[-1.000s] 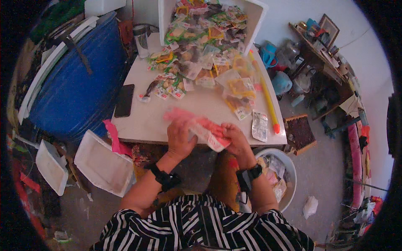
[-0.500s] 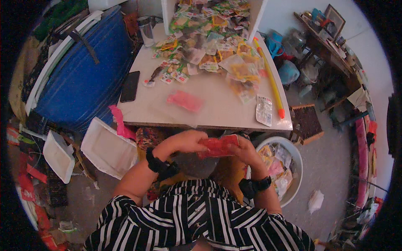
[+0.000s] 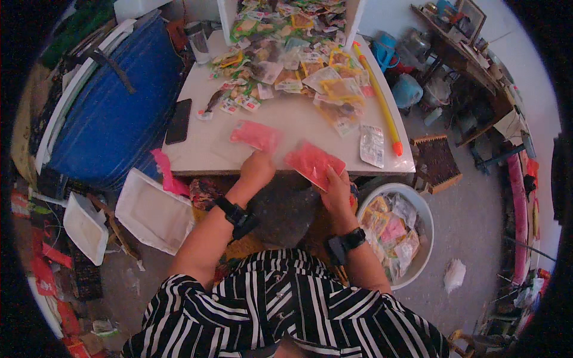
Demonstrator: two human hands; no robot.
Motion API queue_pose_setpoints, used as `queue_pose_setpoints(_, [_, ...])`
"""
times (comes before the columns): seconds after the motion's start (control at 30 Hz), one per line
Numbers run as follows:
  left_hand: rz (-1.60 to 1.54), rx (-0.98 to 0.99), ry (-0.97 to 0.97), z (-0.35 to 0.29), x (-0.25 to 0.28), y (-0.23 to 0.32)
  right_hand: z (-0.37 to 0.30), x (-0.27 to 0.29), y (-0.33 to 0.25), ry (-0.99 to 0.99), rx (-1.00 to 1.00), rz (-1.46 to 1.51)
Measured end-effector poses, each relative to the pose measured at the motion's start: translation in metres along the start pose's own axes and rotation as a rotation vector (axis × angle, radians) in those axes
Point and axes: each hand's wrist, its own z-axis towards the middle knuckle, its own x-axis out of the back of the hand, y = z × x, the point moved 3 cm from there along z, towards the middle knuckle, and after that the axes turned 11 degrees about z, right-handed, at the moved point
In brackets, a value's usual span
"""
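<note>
My right hand [image 3: 338,194] is closed on the lower right corner of a flat red packet [image 3: 311,162], which it holds tilted at the table's front edge. My left hand [image 3: 258,171] is at the same edge, fingers curled together, close below a pink packet [image 3: 255,136] in clear plastic on the table. Its fingertips are partly hidden, so what they pinch, if anything, does not show. Farther back spreads a heap of small food packets [image 3: 289,80], some green, some yellow-edged, some clear. A silver packet [image 3: 372,145] lies alone at the right.
On the white table [image 3: 206,146] are a black phone [image 3: 179,121] at the left and a yellow tube [image 3: 378,95] along the right. A white tub [image 3: 425,261] of packets stands right of my legs. Left are a blue barrel [image 3: 113,113] and white foam trays [image 3: 156,210].
My left hand has let go of the red packet and moved up to the table edge beside the pink packet. My right hand has raised the red packet from below the edge.
</note>
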Motion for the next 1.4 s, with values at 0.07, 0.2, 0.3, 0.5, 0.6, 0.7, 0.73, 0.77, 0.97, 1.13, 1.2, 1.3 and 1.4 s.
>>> queue_pose_setpoints(0.07, [-0.126, -0.010, 0.062, 0.001, -0.002, -0.004, 0.006, 0.000, 0.004, -0.045, 0.042, 0.014])
queue_pose_setpoints(0.2, [-0.332, 0.022, 0.016, 0.001, -0.002, -0.006, 0.015, -0.003, 0.012, -0.099, 0.081, -0.024])
queue_pose_setpoints(0.3, [-0.420, 0.046, -0.009, 0.000, 0.001, -0.002, 0.016, -0.008, 0.018, -0.108, 0.008, -0.044])
queue_pose_setpoints(0.5, [-0.206, -0.009, 0.120, -0.005, 0.017, 0.014, 0.022, -0.017, 0.015, -0.073, -0.019, -0.062])
queue_pose_setpoints(0.6, [-0.126, -0.019, 0.119, -0.008, 0.028, 0.023, 0.027, -0.023, 0.014, -0.101, -0.051, 0.043])
queue_pose_setpoints(0.7, [-0.120, -0.034, 0.087, -0.007, 0.037, 0.031, 0.026, -0.028, 0.022, -0.072, -0.221, 0.067])
queue_pose_setpoints(0.73, [-0.119, -0.039, 0.077, -0.007, 0.039, 0.032, 0.025, -0.032, 0.024, -0.120, -0.226, 0.099])
queue_pose_setpoints(0.77, [-0.119, -0.049, 0.090, -0.006, 0.041, 0.033, 0.025, -0.035, 0.026, -0.116, -0.255, 0.114])
queue_pose_setpoints(0.97, [-0.104, -0.067, 0.172, -0.010, 0.026, 0.033, 0.033, -0.043, 0.048, -0.240, -0.243, -0.245])
queue_pose_setpoints(1.13, [-0.049, -0.033, 0.170, -0.021, 0.011, 0.022, 0.051, -0.015, 0.047, -0.202, -0.028, -1.058])
queue_pose_setpoints(1.2, [-0.078, -0.018, 0.155, -0.027, 0.005, 0.021, 0.052, -0.005, 0.047, -0.102, -0.086, -1.274])
queue_pose_setpoints(1.3, [-0.063, -0.013, 0.139, -0.029, 0.000, 0.020, 0.048, -0.012, 0.053, -0.188, -0.200, -1.030])
queue_pose_setpoints(1.4, [-0.063, -0.028, 0.155, -0.028, -0.001, 0.020, 0.041, -0.028, 0.060, -0.164, -0.333, -0.839])
